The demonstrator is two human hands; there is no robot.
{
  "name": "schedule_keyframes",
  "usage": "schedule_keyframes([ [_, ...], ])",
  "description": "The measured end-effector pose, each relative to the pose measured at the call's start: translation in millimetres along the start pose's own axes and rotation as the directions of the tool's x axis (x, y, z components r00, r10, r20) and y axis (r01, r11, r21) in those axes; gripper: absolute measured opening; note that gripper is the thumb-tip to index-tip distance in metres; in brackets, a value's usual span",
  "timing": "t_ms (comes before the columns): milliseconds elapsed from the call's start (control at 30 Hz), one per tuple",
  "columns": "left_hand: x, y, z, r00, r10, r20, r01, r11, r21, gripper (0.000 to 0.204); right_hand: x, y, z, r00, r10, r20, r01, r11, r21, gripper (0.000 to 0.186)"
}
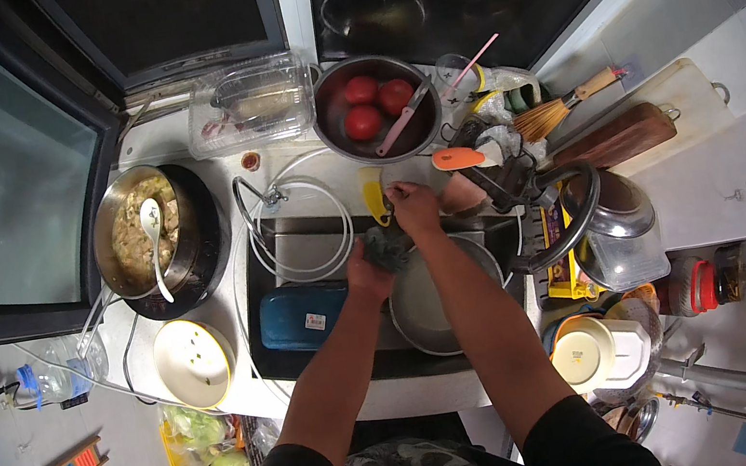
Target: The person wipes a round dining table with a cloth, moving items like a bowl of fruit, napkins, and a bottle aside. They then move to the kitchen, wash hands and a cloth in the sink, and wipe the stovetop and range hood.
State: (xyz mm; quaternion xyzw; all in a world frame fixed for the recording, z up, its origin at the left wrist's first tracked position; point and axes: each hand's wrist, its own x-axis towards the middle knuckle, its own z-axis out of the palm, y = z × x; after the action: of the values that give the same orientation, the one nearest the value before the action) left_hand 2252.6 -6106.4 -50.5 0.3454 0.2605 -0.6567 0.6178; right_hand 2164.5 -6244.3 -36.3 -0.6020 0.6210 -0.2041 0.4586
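My left hand [367, 273] is closed on a crumpled dark grey-green cloth or scrubber [386, 248] over the sink [323, 366]. Just above it, my right hand [413, 205] has its fingers pinched beside a small yellow item [374, 196]; what they hold is too small to make out. Beneath my hands a grey pan [443, 305] lies in the right side of the sink. A blue rectangular container [299, 318] lies at the left, below a coiled white hose [310, 264] and a tap [252, 192].
On the left are a pot of food with a spoon [130, 237] and a cream bowl [188, 360]. Behind stand a bowl of tomatoes with a knife [350, 149] and a clear plastic box [246, 107]. Utensils [550, 115], chopping boards [621, 138] and lids [620, 223] crowd the right.
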Motion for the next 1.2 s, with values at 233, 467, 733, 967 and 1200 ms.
schedule_keyframes([
  [233, -11, -4, -18, 0.98, -0.196, -0.021, 0.197, 0.979, 0.055, 0.054, -92, 72, 40, 0.974, 0.226, -0.027, -0.133, 0.661, 0.739, 0.043],
  [467, -18, -31, -14, 0.967, -0.096, -0.237, 0.214, 0.807, 0.55, 0.049, -165, 47, 14, 0.84, -0.538, 0.068, 0.539, 0.842, -0.004, 0.049],
  [733, 40, -56, -97, 0.864, -0.464, 0.194, -0.232, -0.71, -0.665, 0.051, -178, 150, 62, 0.992, -0.109, -0.069, 0.129, 0.846, 0.517, 0.044],
  [967, 4, -95, -33, 0.925, -0.355, -0.137, -0.374, -0.776, -0.508, 0.044, -198, 137, 21, 0.995, 0.08, -0.063, -0.053, 0.934, 0.353, 0.047],
  [1200, -12, -118, -93, 0.97, 0.041, 0.239, -0.141, -0.706, 0.694, 0.046, -182, 203, 66, 0.97, 0.097, 0.224, -0.168, 0.931, 0.323, 0.042],
])
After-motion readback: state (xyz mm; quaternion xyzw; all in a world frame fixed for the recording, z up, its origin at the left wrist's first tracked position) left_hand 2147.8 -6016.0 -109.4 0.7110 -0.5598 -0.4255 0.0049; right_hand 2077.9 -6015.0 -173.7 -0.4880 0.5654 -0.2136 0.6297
